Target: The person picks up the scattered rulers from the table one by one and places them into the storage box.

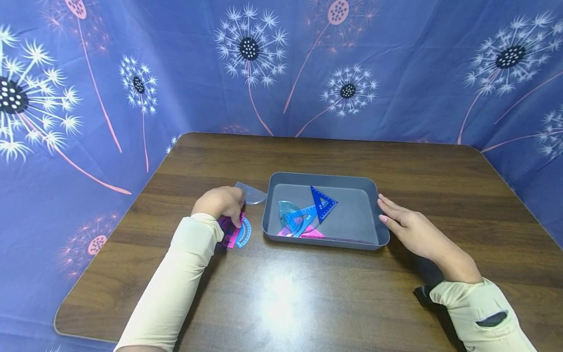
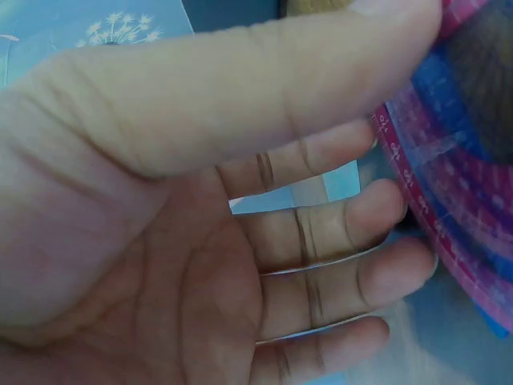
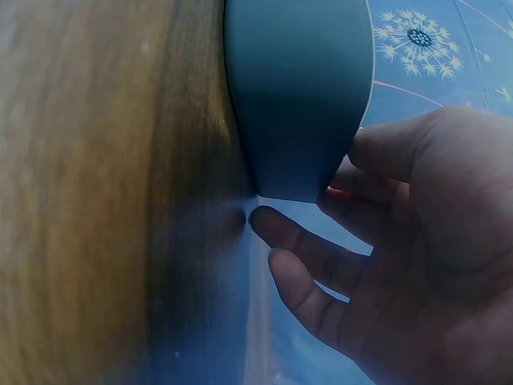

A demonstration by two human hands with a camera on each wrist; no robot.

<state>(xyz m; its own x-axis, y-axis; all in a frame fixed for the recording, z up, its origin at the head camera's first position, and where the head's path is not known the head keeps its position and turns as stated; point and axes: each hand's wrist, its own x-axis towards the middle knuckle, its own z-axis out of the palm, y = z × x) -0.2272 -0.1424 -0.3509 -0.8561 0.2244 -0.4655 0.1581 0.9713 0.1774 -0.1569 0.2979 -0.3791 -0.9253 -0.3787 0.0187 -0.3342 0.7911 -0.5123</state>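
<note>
My left hand (image 1: 222, 203) is above the table left of the tray, its thumb and fingertips pinching the edge of a pink protractor (image 2: 401, 144). A blue protractor (image 1: 244, 233) overlaps it, and part of the pieces is hidden under the hand. Just beyond the fingers lies a clear protractor (image 1: 252, 193), close to the tray's left side. My right hand (image 1: 411, 227) has its fingers extended and touches the right wall of the grey tray (image 1: 352, 200). In the tray lie a dark blue set square (image 1: 322, 208), a light blue set square (image 1: 308, 214), a teal protractor (image 1: 286, 210) and a pink set square (image 1: 312, 232).
The brown wooden table (image 1: 352, 303) carries everything. Behind and beside it hangs a blue cloth (image 1: 184, 63) with dandelion prints. Bright light reflects off the table in front of the tray. A black strap (image 1: 423, 296) shows at the right sleeve.
</note>
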